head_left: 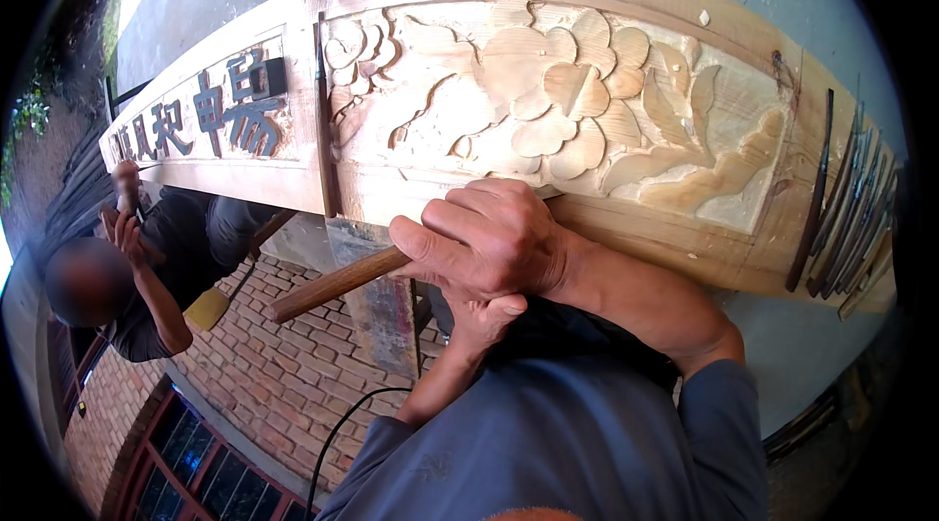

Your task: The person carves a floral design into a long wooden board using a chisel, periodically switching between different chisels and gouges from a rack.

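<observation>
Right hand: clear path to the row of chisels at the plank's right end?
Probably yes. The right hand grips a wooden handle, but only bare carved plank lies between it and the chisels.

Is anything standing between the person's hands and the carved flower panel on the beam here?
Nothing visible does. The right hand grips a wooden tool handle right at the lower edge of the carved flower panel, with the left hand tucked just under it. The row of chisels lies off to the right, out of the way.
</observation>
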The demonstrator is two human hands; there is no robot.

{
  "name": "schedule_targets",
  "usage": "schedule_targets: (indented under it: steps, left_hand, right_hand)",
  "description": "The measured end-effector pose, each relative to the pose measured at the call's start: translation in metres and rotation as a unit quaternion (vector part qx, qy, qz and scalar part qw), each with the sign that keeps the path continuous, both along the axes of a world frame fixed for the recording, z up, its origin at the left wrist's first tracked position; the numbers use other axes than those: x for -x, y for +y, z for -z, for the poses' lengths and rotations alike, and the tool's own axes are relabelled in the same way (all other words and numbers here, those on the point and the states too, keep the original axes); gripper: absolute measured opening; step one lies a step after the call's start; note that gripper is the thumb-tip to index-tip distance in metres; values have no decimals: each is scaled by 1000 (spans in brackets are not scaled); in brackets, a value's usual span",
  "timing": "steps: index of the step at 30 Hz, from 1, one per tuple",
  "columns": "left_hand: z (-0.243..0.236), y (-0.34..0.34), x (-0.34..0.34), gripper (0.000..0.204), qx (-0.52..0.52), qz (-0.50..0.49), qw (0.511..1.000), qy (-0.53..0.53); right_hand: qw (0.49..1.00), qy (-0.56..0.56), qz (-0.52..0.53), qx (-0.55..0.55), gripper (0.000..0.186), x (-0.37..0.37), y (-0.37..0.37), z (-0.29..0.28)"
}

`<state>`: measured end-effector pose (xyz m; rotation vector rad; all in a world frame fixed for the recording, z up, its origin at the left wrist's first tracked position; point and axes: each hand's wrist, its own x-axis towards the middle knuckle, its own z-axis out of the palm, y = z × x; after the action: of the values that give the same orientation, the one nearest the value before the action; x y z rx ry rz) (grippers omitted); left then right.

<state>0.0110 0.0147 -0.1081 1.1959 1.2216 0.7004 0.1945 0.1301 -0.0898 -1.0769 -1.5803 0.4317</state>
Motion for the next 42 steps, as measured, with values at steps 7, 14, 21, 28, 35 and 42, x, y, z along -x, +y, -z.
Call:
schedule_targets:
  steps: [7, 14, 21, 28, 35, 42]
  left_hand:
    - [-6, -4, -16, 100, -93, 118, 988, 27]
    - [-10, -25, -33, 88, -217, 213, 952, 26]
    - [-20, -24, -54, 63, -258, 212, 942, 42]
    - [-2, -41, -37, 15, -112, 120, 982, 93]
    - [10, -45, -36, 20, -87, 75, 991, 69]
    - [12, -42, -30, 21, -56, 73, 993, 75]
  right_hand:
    - [990, -108, -2, -94, 32, -8, -33, -19]
    - [980, -195, -17, 45, 25, -39, -111, -43]
    - [938, -281, 79, 189, 30, -64, -171, -46]
    - [913, -291, 157, 238, 33, -71, -195, -51]
    - [865, -317, 276, 274, 30, -105, -205, -45]
    - [804, -395, 384, 223, 32, -166, -189, -19]
